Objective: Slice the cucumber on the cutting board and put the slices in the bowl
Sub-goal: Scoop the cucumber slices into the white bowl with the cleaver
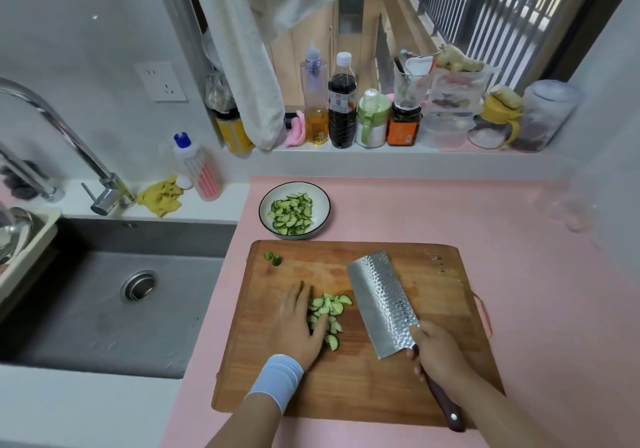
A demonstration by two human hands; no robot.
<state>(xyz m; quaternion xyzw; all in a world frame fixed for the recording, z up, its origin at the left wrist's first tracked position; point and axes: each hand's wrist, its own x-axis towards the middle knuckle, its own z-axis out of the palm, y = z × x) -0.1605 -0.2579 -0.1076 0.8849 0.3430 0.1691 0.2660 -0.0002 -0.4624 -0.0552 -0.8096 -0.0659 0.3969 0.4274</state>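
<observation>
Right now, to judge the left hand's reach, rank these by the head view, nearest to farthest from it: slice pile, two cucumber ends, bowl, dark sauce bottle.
1. Slice pile, touching the left hand's right side.
2. Cucumber ends, board's far left corner.
3. Bowl, beyond the board.
4. Dark sauce bottle, on the windowsill.

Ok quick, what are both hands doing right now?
Left hand: open, fingers flat against the cucumber slices.
Right hand: closed around the cleaver handle.
</observation>
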